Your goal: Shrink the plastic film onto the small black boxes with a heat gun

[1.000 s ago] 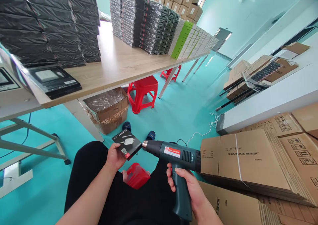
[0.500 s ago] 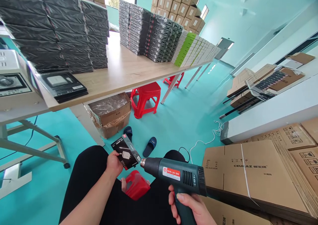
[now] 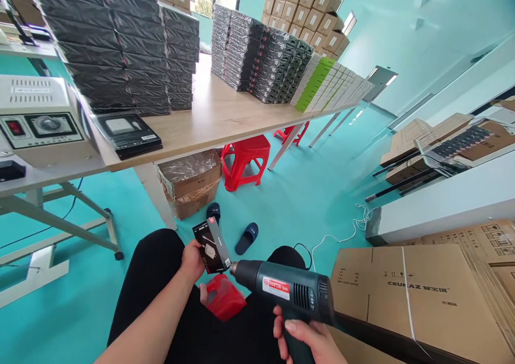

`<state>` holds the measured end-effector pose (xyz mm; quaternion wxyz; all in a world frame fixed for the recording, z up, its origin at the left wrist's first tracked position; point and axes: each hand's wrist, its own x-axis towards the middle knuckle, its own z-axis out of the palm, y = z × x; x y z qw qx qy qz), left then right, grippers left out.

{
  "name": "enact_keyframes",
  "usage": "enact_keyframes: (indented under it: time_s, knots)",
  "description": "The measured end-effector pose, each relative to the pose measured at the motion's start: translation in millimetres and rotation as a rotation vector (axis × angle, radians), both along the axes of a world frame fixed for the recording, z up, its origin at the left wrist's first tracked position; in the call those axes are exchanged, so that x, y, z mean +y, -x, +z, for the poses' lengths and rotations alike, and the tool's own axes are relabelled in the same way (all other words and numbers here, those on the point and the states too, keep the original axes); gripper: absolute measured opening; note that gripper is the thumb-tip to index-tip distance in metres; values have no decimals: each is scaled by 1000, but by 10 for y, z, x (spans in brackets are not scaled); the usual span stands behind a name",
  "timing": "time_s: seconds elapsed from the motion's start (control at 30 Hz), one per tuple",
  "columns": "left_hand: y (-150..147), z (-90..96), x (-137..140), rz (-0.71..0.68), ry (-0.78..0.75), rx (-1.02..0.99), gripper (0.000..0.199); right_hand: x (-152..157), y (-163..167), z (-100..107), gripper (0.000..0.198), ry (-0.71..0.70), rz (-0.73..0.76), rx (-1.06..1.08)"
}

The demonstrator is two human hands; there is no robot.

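My left hand (image 3: 193, 262) grips a small black retail box (image 3: 210, 246) with a white charger pictured on its front, held tilted above my lap. In my right hand (image 3: 303, 336) is a dark green heat gun (image 3: 293, 289), held by its handle. The gun's metal nozzle points left, close to the box's lower right corner; whether they touch I cannot tell. Below the box, between my legs, shows a red plastic piece (image 3: 225, 298), partly hidden. My right fingers wrap the grip near the trigger.
Stacks of black wrapped boxes (image 3: 132, 47) and white-and-green boxes (image 3: 322, 85) stand on the wooden table (image 3: 201, 128). A control unit (image 3: 44, 123) sits left. Below are an open carton (image 3: 193, 184), a red stool (image 3: 247, 160) and slippers (image 3: 247, 238). Flattened cartons (image 3: 394, 294) lie right.
The view has swung left, so the surroundings sit further right. The box has turned in my left hand, showing more of its side. The heat gun stays near the box's corner.
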<state>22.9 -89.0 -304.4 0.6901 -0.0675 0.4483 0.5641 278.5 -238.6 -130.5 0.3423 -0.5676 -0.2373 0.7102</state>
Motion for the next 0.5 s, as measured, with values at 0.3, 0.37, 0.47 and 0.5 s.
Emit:
enact_keyframes:
  time_s: [0.3, 0.37, 0.47, 0.5]
  knots:
    - [-98, -24, -39, -153, 62, 55, 7, 124, 42, 19, 33, -100, -29, 38]
    - [-110, -28, -55, -181, 59, 76, 5, 156, 51, 43, 31, -112, -29, 72]
    - [-125, -20, -71, -212, 56, 100, 4, 206, 72, 56, 29, -117, -76, 93]
    - [-131, -13, -75, -226, 57, 104, 4, 228, 80, 57, 29, -115, -94, 97]
